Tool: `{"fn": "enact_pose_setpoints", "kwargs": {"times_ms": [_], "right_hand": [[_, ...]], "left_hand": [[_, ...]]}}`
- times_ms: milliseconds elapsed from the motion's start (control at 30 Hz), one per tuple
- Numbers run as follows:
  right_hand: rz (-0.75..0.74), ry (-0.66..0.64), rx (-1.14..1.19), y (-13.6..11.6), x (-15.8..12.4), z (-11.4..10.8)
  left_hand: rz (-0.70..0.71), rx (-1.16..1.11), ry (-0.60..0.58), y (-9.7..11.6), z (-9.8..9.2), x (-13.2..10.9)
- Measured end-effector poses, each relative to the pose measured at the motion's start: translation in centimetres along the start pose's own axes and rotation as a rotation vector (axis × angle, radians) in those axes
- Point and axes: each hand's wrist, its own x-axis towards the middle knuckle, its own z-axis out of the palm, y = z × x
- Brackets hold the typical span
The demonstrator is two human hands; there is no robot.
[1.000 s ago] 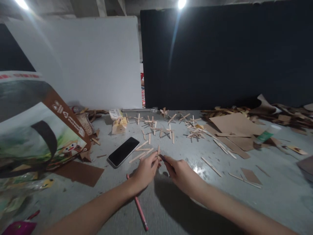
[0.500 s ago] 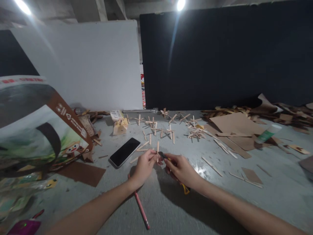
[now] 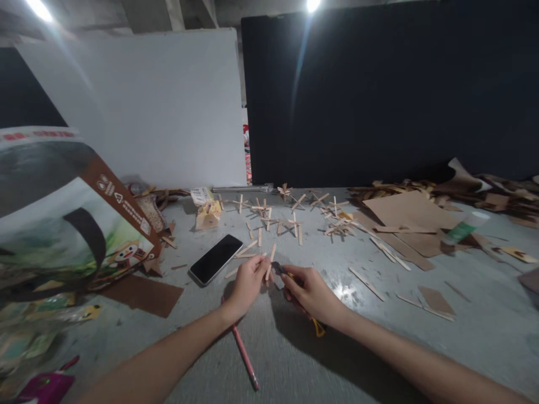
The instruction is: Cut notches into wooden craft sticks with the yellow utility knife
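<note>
My left hand (image 3: 247, 280) pinches a thin wooden stick (image 3: 270, 262) that lies on the grey table (image 3: 295, 359), its far end pointing away from me. My right hand (image 3: 310, 290) is closed round a yellow-handled cutter (image 3: 316, 325), whose dark tip (image 3: 278, 267) meets the stick just right of my left fingers. A red pencil (image 3: 245, 358) lies under my left wrist. A black phone (image 3: 216, 259) rests face up just left of my left hand.
Several stick crosses (image 3: 269, 216) and loose sticks are scattered behind my hands. Brown cardboard sheets (image 3: 406, 219) and scraps fill the back right, with a green glue stick (image 3: 465, 227). A printed bag (image 3: 63, 219) stands at the left. White and black boards wall the back.
My right hand has turned so the cutter's yellow handle shows below it. Both hands have drawn slightly closer on the stick, which now tilts a little more to the right.
</note>
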Motion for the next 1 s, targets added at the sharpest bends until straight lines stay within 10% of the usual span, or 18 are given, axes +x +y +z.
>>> {"fn": "enact_pose_setpoints", "kwargs": {"times_ms": [1000], "right_hand": [[0.133,-0.137,0.372,1.0,0.6,-0.8]], "left_hand": [[-0.096,-0.019,-0.113,1.1,-0.3,0.2]]}}
